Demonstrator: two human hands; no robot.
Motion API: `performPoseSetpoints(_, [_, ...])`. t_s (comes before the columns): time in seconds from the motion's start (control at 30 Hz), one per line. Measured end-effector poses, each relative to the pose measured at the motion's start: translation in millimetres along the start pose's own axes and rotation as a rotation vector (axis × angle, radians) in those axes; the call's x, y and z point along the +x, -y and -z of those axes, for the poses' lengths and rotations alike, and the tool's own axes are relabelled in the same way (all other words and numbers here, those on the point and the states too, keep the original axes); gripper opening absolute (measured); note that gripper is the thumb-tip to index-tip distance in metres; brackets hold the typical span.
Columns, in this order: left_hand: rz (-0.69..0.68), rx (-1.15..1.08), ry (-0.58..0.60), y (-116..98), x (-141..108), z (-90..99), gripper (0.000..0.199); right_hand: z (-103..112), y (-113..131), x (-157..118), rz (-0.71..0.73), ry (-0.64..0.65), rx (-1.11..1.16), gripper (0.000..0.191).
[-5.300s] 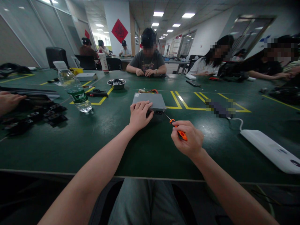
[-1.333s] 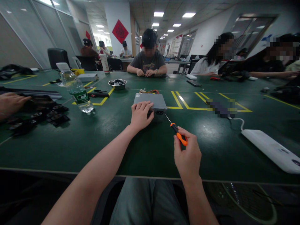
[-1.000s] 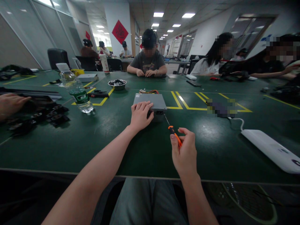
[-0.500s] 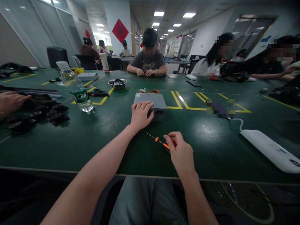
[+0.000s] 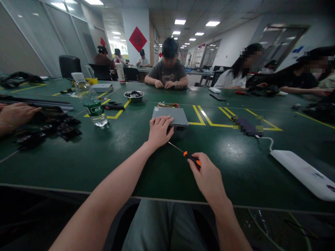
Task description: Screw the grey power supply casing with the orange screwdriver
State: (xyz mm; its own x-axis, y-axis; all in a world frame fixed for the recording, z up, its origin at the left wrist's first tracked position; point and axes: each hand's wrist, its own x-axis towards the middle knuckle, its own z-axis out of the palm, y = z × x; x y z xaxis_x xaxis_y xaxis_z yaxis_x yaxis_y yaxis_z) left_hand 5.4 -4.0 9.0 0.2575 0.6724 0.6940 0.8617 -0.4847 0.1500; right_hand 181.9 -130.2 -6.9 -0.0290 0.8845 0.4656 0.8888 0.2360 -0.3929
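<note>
A grey metal computer power supply unit lies on the green table, its bundled coloured wires coming out at the far side. My left hand grips its near left part, fingers over the top and thumb at the front edge. A screwdriver with an orange and black handle is in my right hand, held between thumb and fingers. Its thin shaft points forward and left, with the tip close to my left wrist and apart from the unit.
A water bottle stands at the left, near dark parts and another person's hand. Behind is a metal bowl of small pieces. A white power bank with a cable lies right. A person sits opposite.
My right hand has closed more firmly around the screwdriver handle and the shaft has shifted a little to the right. My left hand stays on the power supply unit. The view has tilted slightly.
</note>
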Motion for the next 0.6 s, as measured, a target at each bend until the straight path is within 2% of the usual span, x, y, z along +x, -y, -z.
performPoseSetpoints(0.13, [0.002,-0.003,-0.002,0.2,0.0,-0.4,0.032,9.8,1.7,4.7,-0.166,-0.160,0.084,0.024])
performPoseSetpoints(0.23, [-0.002,-0.007,-0.009,0.0,0.0,-0.4,0.032,7.2,4.0,6.0,-0.136,-0.262,0.136,0.025])
performPoseSetpoints(0.4, [-0.002,-0.004,-0.006,-0.3,0.1,-0.3,0.032,-1.8,4.9,2.5,-0.095,-0.247,0.172,0.025])
performPoseSetpoints(0.6, [-0.003,0.012,-0.004,0.0,0.0,-0.7,0.032,-2.9,2.7,1.7,-0.094,-0.244,0.179,0.027])
